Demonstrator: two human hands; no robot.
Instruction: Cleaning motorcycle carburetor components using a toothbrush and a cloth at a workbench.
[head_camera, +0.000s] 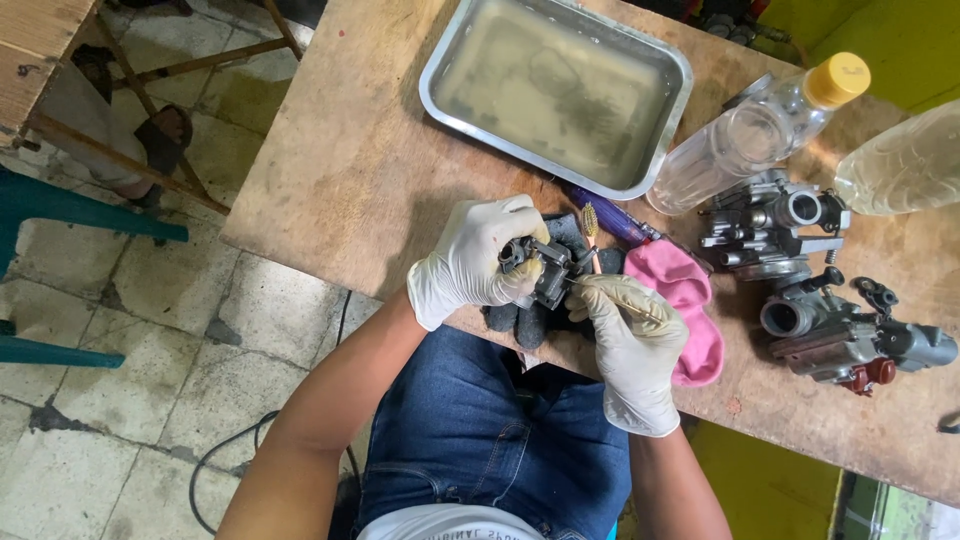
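Left hand fingers clasp a small grey metal carburetor; right hand fingers pinch a worn toothbrush.

The floor is made of pale square tiles, stained and cracked, with dark dirt in the joints. A black cable lies on it in a curve. The worktop is a plain board of light brown wood. At the left stands a blue-green plastic chair, and behind it a wooden frame with thin legs. Daylight is soft and even. At the lower right a yellow-green surface shows.
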